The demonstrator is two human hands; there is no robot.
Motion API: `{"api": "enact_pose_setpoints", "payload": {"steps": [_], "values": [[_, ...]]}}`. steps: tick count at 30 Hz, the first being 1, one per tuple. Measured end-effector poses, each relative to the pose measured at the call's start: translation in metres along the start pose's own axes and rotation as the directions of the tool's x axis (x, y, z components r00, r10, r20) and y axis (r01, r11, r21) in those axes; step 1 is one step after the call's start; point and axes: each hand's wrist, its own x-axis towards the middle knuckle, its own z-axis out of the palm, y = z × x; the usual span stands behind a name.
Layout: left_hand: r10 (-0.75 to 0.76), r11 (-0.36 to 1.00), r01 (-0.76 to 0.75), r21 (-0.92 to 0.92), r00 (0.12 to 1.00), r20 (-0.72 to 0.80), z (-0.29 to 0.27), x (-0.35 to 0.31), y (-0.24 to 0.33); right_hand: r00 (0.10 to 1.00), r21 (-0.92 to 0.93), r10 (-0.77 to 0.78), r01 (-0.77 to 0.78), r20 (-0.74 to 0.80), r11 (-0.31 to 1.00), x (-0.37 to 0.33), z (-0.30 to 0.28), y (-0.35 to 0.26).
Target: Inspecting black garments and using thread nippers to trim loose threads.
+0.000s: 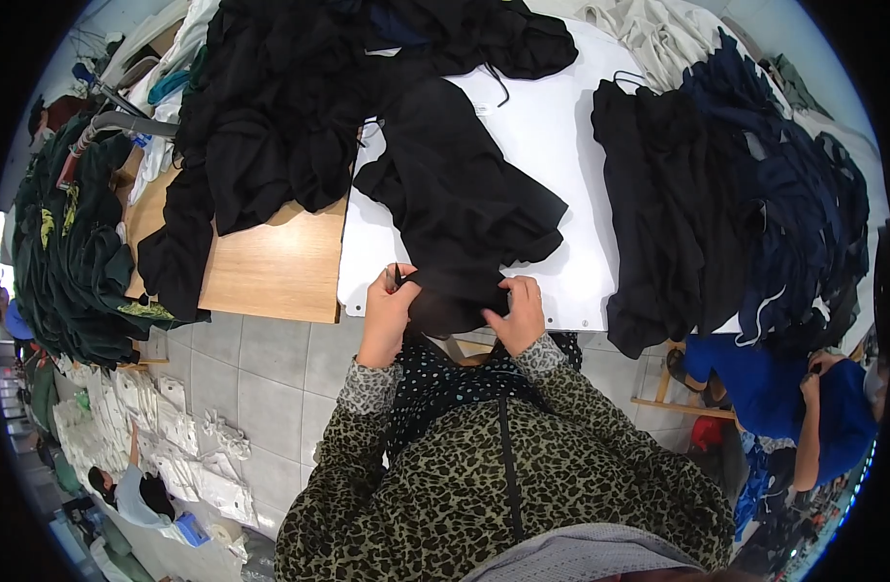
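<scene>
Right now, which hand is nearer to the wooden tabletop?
The left. The left hand is just right of the wooden tabletop, at the near left edge of the black garment; the right hand is farther right, at that garment's opposite edge.

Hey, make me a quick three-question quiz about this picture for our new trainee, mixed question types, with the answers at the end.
1. True or false: the left hand and the right hand are gripping the same black garment.
2. Multiple choice: what colour is the clothing pile just to the right of the black stack?
A. Orange
B. Navy
C. Pink
3. Fill in the blank: the wooden surface lies to the ____ of the white tabletop.

Key: 1. True. 2. B, navy. 3. Left.
</scene>
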Motion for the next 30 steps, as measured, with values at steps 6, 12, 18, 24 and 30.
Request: {"api": "enact_pose_setpoints", "payload": {"steps": [6, 12, 18, 24, 30], "values": [[0.258, 0.922, -0.249, 0.296, 0.966, 0.010, -0.031, 0.006, -0.013, 0.960, 0.398, 0.280, -0.248, -0.025, 0.883, 0.005, -0.012, 0.018], [0.360, 0.822, -0.319, 0.471, 0.933, 0.003, -0.058, 0.017, -0.029, 0.685, 0.733, 0.261, -0.641, 0.680, -0.227, 0.016, -0.042, 0.040], [-0.128, 0.957, 0.131, -0.260, 0.991, 0.026, -0.069, 0.020, -0.032, 0.728, 0.814, 0.372, -0.555, 0.576, -0.173, 0.011, -0.044, 0.044], [-0.303, 0.819, 0.249, -0.516, 0.953, -0.023, -0.072, 0.023, -0.034, 0.805, 0.868, 0.338, -0.487, 0.487, -0.092, 0.013, -0.043, 0.037], [-0.272, 0.750, 0.332, -0.572, 0.943, 0.191, -0.082, 0.028, -0.040, 0.757, 0.871, 0.432, -0.443, 0.490, -0.211, 0.010, -0.040, 0.044]]}}
